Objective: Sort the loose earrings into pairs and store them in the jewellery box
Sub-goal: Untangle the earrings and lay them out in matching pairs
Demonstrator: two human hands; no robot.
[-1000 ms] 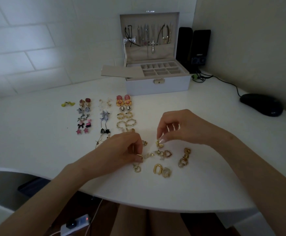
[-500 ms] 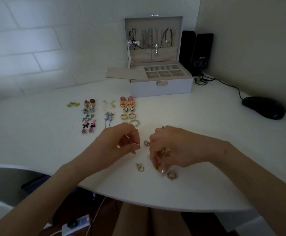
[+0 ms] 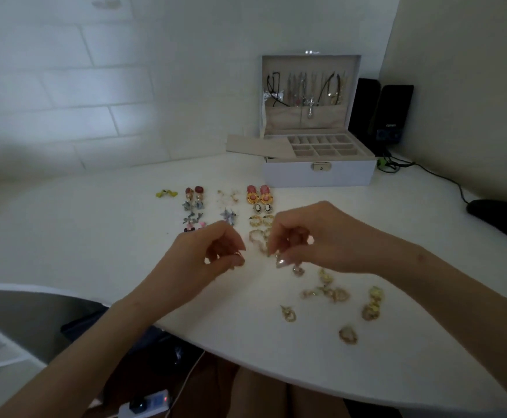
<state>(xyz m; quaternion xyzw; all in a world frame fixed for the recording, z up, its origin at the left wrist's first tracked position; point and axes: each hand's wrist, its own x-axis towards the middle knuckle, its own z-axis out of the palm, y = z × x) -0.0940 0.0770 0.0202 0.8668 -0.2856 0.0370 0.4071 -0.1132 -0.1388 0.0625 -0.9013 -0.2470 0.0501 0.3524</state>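
Left hand (image 3: pixel 213 257) pinches one small gold earring (image 3: pixel 239 256) at its fingertips; right hand (image 3: pixel 315 236) has fingers bunched downward, hold too blurred to tell; roughly eight loose gold earrings (image 3: pixel 336 294) scattered on desk (image 3: pixel 95 236) below right wrist; four columns of sorted pairs (image 3: pixel 258 197) beyond; one jewellery box (image 3: pixel 318 176) open at back.
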